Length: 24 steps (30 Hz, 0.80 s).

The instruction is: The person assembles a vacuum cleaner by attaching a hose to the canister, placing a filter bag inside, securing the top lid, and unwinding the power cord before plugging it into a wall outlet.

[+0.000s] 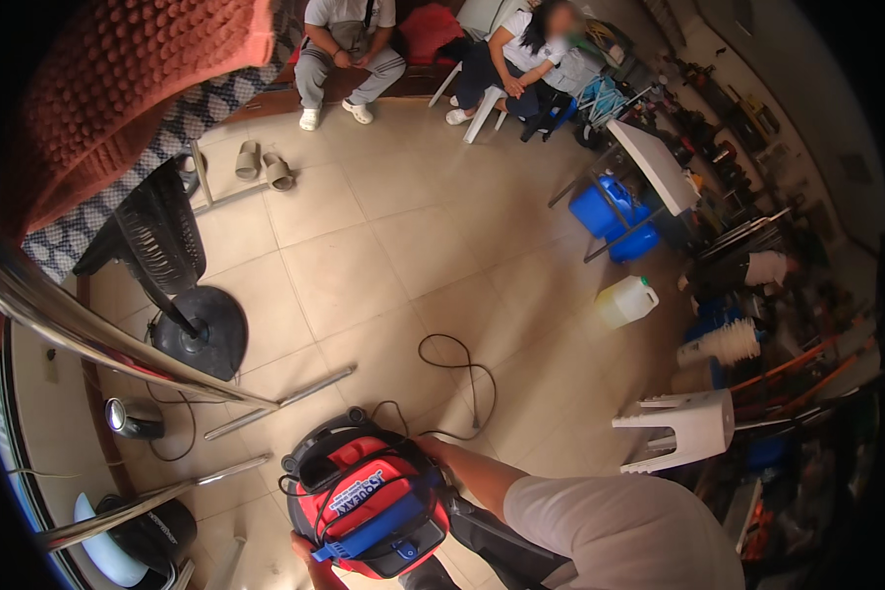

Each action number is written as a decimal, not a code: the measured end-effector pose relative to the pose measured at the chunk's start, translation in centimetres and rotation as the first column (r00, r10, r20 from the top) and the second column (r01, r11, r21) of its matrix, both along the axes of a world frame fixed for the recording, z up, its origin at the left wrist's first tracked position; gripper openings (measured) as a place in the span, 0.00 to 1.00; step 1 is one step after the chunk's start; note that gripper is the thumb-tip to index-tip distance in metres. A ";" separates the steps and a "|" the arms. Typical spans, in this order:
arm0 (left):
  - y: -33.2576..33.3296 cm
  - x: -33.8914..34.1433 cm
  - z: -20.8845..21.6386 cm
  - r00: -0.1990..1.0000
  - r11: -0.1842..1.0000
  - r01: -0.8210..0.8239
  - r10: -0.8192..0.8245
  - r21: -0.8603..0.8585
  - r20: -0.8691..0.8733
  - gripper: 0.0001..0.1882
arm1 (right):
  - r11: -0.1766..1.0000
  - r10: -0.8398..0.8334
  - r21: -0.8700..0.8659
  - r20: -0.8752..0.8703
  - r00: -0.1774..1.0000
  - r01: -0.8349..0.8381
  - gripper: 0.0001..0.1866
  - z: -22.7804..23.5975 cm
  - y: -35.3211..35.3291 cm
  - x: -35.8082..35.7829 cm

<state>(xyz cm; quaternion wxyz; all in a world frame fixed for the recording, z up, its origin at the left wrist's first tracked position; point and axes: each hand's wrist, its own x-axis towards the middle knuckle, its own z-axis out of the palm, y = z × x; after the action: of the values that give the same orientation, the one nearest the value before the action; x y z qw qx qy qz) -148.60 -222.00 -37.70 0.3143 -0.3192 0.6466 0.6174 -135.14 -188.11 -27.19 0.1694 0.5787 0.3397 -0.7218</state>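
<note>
A red, blue and black vacuum cleaner [374,497] with a black base is in front of me at the lower middle. A black power cord loops over its top. My left hand [312,553] holds its near left side, the thumb and part of the fingers showing. On its right side is my right hand [435,455], the arm reaching in from the lower right. The right fingers curl behind the casing and are mostly hidden. More black cord [474,393] lies looped on the tiles beyond the machine.
Metal stand legs [285,401] and a black round fan base [202,332] stand to the left. At right are a white plastic stool [693,433], a jug [627,301] of yellowish liquid and blue containers [608,208]. Two people sit at the back near sandals [278,172].
</note>
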 end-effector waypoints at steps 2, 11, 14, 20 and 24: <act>2.8 0.6 3.0 1.000 0.999 0.005 -0.005 -0.053 -0.002 0.17 | 0.992 -0.106 -0.076 -0.036 0.994 0.103 0.15 -4.2 0.3 3.6; 0.5 -0.5 1.7 0.957 0.918 -0.021 -0.096 0.396 0.273 0.22 | 0.962 0.077 0.264 -0.006 0.997 -0.072 0.12 -2.0 -0.3 1.5; 0.3 -1.2 0.6 0.938 0.918 -0.016 -0.123 0.397 0.323 0.24 | 0.991 -0.002 0.130 -0.014 1.000 0.004 0.12 -2.4 -0.1 1.4; 0.0 -1.1 1.4 0.981 0.924 0.163 -0.188 -0.346 -0.040 0.19 | 0.693 0.385 0.472 0.397 0.833 -0.545 0.17 -4.1 0.0 2.4; 1.8 -0.3 3.5 0.974 0.961 0.051 -0.108 -0.271 -0.200 0.17 | 0.194 0.508 0.526 0.668 0.543 -0.828 0.22 -6.6 0.5 4.7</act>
<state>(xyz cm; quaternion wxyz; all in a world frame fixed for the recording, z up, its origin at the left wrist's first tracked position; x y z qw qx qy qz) -148.89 -220.17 -34.22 0.2226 -0.2642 0.7653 0.5431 -130.41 -187.59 -33.78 0.2455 0.4886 0.8101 -0.2117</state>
